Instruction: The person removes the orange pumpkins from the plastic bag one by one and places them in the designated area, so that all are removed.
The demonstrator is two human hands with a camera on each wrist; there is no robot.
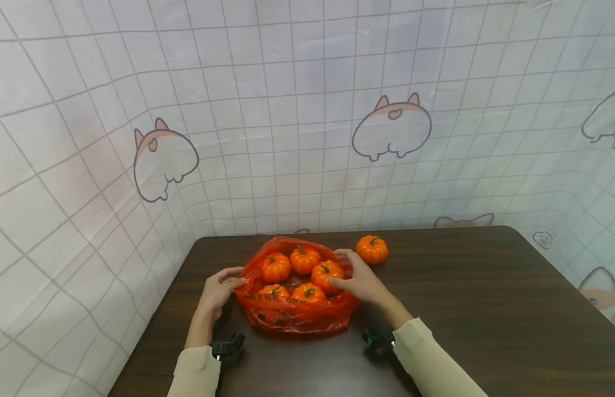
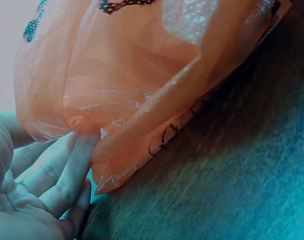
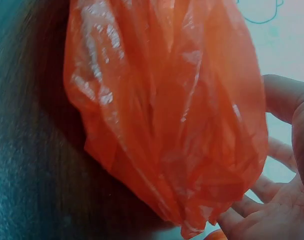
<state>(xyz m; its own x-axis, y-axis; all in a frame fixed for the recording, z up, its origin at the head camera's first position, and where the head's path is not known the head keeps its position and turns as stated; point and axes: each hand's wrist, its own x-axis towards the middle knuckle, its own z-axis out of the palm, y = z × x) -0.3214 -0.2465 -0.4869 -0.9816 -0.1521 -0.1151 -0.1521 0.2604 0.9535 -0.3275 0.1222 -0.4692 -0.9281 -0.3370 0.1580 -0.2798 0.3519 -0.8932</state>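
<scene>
A thin red plastic bag (image 1: 300, 317) stands on the table with its mouth open upward. Several small orange pumpkins sit inside, among them a pumpkin (image 1: 276, 268) at the left and a pumpkin (image 1: 328, 275) at the right. My left hand (image 1: 217, 289) holds the bag's left rim between thumb and fingers; the left wrist view shows its fingertips (image 2: 86, 142) against the plastic. My right hand (image 1: 362, 278) holds the right rim, its thumb reaching over the edge beside the right pumpkin. Part of its fingers is hidden behind the bag in the right wrist view.
Another orange pumpkin (image 1: 372, 250) lies on the table outside the bag, just beyond my right hand. The dark wooden table (image 1: 486, 298) extends to the right. A white grid-patterned cloth (image 1: 297, 138) with cartoon animals hangs behind and along the sides.
</scene>
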